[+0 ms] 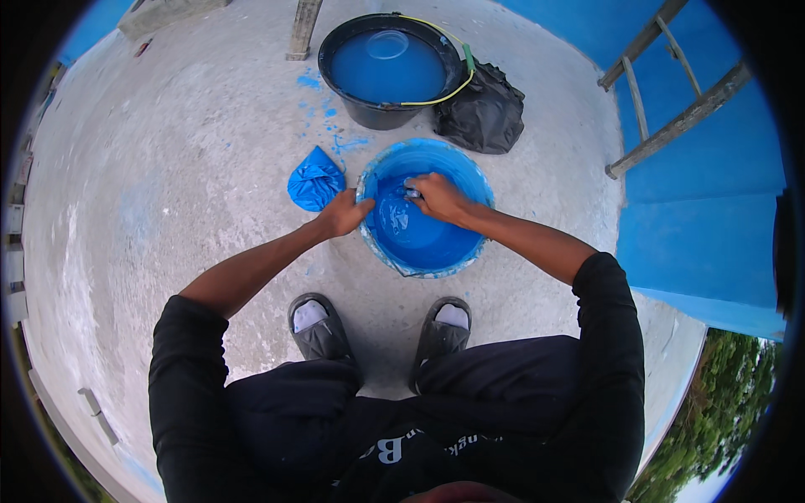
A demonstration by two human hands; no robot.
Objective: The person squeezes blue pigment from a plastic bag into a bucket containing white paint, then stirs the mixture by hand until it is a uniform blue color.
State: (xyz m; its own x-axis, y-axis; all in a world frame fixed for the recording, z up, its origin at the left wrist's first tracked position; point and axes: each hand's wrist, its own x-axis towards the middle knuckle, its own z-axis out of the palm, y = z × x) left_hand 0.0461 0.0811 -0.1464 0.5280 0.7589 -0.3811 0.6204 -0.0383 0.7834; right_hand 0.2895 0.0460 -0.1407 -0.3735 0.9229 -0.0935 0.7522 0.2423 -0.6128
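Clock dirs taken fr. the centre of the blue bucket [450,163]. Hardest bit for us to make out: the small greyish item [412,190] in the right hand [441,199]; fingers hide most of it, so we can't tell what it is, nor whether its lower end is in the blue paint [423,241]. Bucket bottom's hidden under the paint, & the right wrist blocks part of the 3 o'clock rim. Left hand [344,214]: we can't see every finger. Up at 11, a wooden post [303,29] is cut off by the top edge; at 2–3, a ladder [688,118] runs partly out of view; a dark shape [786,251] at the far R edge is too cropped for us to ID. As to grip: right hand's closed round the greyish item, which pokes out at the hand's 9–10 o'clock, inside the bucket just off centre twd 11. Left hand's clamped on the bucket rim at 9, so the bucket sits at that hand's 3 o'clock, touching it. Nearby: blue plastic bag [316,180] at 9–10, just beside the left hand; black tub [377,117] w/ bluish liquid btwn 11 & 12; crumpled black bag [488,113] at 1.
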